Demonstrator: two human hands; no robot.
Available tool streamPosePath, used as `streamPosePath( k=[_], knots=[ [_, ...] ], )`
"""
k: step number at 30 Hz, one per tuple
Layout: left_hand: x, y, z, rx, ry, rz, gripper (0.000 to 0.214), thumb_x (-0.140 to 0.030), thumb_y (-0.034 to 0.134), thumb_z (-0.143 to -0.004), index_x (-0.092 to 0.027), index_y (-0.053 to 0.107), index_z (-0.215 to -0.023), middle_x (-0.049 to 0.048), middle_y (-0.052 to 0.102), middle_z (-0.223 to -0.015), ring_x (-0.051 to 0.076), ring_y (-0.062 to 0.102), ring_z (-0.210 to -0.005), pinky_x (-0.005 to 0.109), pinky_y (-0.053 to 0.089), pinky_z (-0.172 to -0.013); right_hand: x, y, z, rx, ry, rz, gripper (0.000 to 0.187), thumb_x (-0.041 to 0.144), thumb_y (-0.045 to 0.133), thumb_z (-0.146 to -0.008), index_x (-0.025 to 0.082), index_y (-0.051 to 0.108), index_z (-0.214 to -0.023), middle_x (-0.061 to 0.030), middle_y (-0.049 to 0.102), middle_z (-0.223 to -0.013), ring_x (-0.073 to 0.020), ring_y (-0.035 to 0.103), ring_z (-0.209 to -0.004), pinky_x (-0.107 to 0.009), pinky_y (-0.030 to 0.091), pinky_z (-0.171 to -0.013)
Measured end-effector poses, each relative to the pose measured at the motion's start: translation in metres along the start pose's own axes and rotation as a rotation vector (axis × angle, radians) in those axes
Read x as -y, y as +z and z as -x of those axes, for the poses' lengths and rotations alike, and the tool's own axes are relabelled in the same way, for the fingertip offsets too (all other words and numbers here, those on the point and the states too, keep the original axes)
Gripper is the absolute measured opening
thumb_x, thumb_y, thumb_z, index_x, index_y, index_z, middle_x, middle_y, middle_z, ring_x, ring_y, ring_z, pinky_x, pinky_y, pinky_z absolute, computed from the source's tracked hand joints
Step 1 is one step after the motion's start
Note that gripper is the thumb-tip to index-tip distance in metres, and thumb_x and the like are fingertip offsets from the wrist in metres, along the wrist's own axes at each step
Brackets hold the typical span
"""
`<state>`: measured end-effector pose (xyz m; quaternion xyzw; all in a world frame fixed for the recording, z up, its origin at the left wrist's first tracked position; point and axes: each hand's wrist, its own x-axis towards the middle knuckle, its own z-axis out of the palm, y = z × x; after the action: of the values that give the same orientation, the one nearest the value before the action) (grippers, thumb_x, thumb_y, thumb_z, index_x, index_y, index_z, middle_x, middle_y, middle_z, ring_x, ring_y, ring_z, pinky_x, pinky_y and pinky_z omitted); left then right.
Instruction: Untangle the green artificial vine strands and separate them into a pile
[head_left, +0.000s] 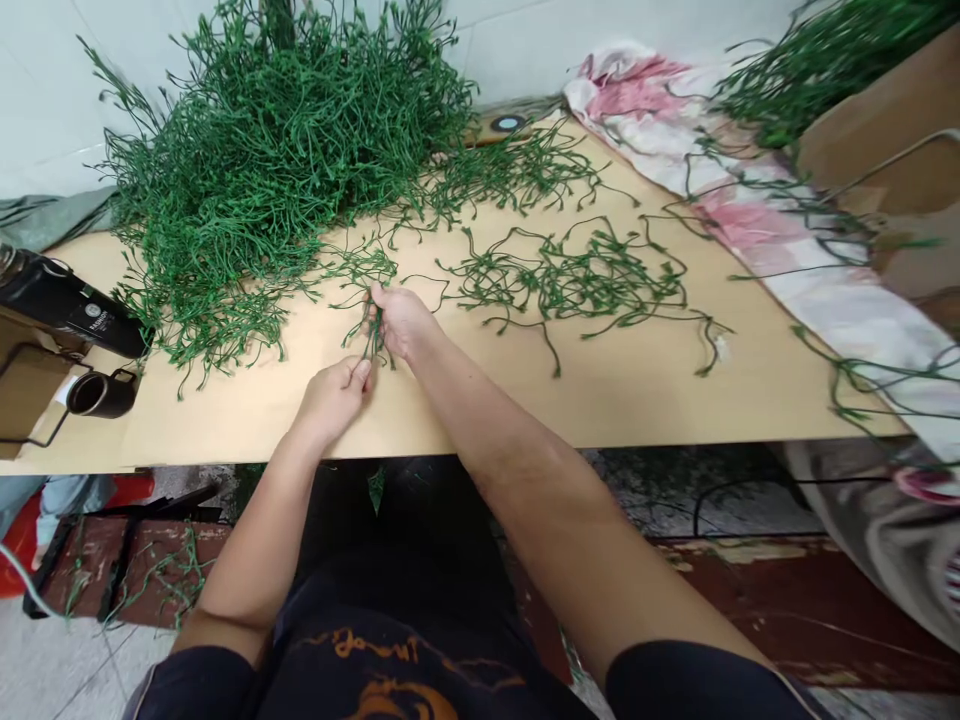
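Both my hands meet over the table in the head view. My right hand [400, 318] is closed around a small bunch of thin green artificial stems [376, 330] with knobbly tips. Just below it, my left hand [337, 398] pinches the lower ends of the same bunch between thumb and fingers. More green stems [364, 262] lie directly behind my hands. To their right a loose, tangled spread of stems [577, 275] covers part of the tabletop. The fingers of my right hand are partly hidden behind its back.
A large heap of green stems [292, 140] rises against the wall. On the left are a black bottle [71, 300] and a dark mug [101, 393]. A pink-and-white cloth [757, 225] runs along the table's right edge, near a cardboard box [889, 130]. The table's front edge [675, 442] is close to my body.
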<state>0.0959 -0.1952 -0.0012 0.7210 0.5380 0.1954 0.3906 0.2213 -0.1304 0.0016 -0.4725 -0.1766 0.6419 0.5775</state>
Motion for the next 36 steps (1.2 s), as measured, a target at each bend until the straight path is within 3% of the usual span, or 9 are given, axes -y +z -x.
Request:
streamPosePath(
  k=[9,15,17,21,23,25,28,31,36],
  knots=[
    [-0.010,0.010,0.009,-0.066,-0.003,0.186,0.033,-0.036,0.038,-0.086,-0.018,0.041,-0.059,-0.0036,0.037,-0.053,0.009,0.036,-0.053,0.024,0.030,-0.056,-0.003,0.011,-0.002,-0.112,0.028,-0.052,0.030,0.021,0.040,-0.091,0.018,0.042,-0.061,0.0083,0.032,-0.038,-0.0040,0.028,-0.035,-0.017,0.027,-0.039],
    [-0.015,0.006,0.047,0.192,-0.003,0.363,0.040,-0.045,0.036,-0.087,-0.018,0.039,-0.058,-0.0046,0.033,-0.049,0.007,0.029,-0.046,0.024,0.025,-0.049,0.009,-0.002,-0.019,-0.226,-0.012,-0.134,0.031,0.023,0.031,-0.094,0.019,0.035,-0.064,0.0104,0.026,-0.041,-0.0027,0.027,-0.034,-0.015,0.028,-0.039],
    [-0.015,-0.002,0.053,0.133,0.006,0.348,0.040,-0.047,0.036,-0.086,-0.018,0.038,-0.058,-0.0044,0.033,-0.050,0.007,0.030,-0.047,0.024,0.026,-0.050,0.008,-0.005,-0.021,-0.178,-0.046,-0.124,0.030,0.023,0.033,-0.093,0.018,0.038,-0.064,0.0105,0.027,-0.041,-0.0022,0.028,-0.033,-0.014,0.029,-0.039],
    [-0.017,-0.021,0.028,-0.216,0.098,0.162,0.027,-0.042,0.044,-0.084,-0.018,0.047,-0.072,-0.0034,0.039,-0.060,0.009,0.037,-0.055,0.024,0.031,-0.057,-0.001,-0.008,-0.013,-0.017,-0.131,-0.042,0.027,0.020,0.040,-0.091,0.016,0.044,-0.065,0.0099,0.033,-0.042,-0.0020,0.033,-0.034,-0.014,0.034,-0.040],
    [-0.019,-0.023,0.004,-0.274,0.102,-0.034,0.026,-0.042,0.054,-0.078,-0.019,0.052,-0.089,-0.0034,0.044,-0.063,0.010,0.041,-0.058,0.024,0.031,-0.059,-0.004,-0.009,-0.010,0.007,-0.156,-0.048,0.026,0.020,0.040,-0.091,0.016,0.045,-0.065,0.0098,0.035,-0.043,-0.0021,0.035,-0.035,-0.015,0.036,-0.042],
    [-0.019,-0.019,-0.018,-0.200,0.028,-0.207,0.030,-0.043,0.060,-0.073,-0.020,0.055,-0.091,-0.0026,0.048,-0.063,0.012,0.043,-0.059,0.025,0.031,-0.059,-0.004,-0.011,-0.008,0.016,-0.156,-0.062,0.027,0.020,0.039,-0.091,0.016,0.045,-0.065,0.0099,0.035,-0.043,-0.0024,0.036,-0.035,-0.015,0.037,-0.043],
    [-0.015,-0.008,-0.033,-0.059,0.019,-0.305,0.021,-0.039,0.050,-0.080,-0.019,0.057,-0.076,0.0005,0.055,-0.065,0.014,0.049,-0.062,0.027,0.034,-0.062,-0.002,-0.012,-0.008,0.024,-0.133,-0.053,0.026,0.020,0.040,-0.090,0.016,0.047,-0.066,0.0097,0.035,-0.042,-0.0027,0.035,-0.035,-0.016,0.037,-0.043],
    [-0.010,-0.003,-0.030,-0.037,0.116,-0.233,0.026,-0.032,0.039,-0.085,-0.019,0.050,-0.066,0.0012,0.054,-0.065,0.014,0.049,-0.064,0.027,0.035,-0.064,0.000,-0.012,-0.008,0.030,-0.124,-0.038,0.027,0.018,0.041,-0.090,0.015,0.047,-0.065,0.0091,0.037,-0.042,-0.0027,0.035,-0.036,-0.016,0.038,-0.044],
    [-0.009,-0.001,-0.016,-0.056,0.161,-0.095,0.028,-0.032,0.037,-0.086,-0.019,0.042,-0.062,-0.0007,0.044,-0.061,0.012,0.042,-0.062,0.027,0.033,-0.065,-0.002,-0.005,-0.006,0.012,-0.086,0.040,0.029,0.020,0.041,-0.090,0.016,0.047,-0.061,0.0086,0.036,-0.039,-0.0031,0.034,-0.033,-0.016,0.032,-0.041]
  ],
)
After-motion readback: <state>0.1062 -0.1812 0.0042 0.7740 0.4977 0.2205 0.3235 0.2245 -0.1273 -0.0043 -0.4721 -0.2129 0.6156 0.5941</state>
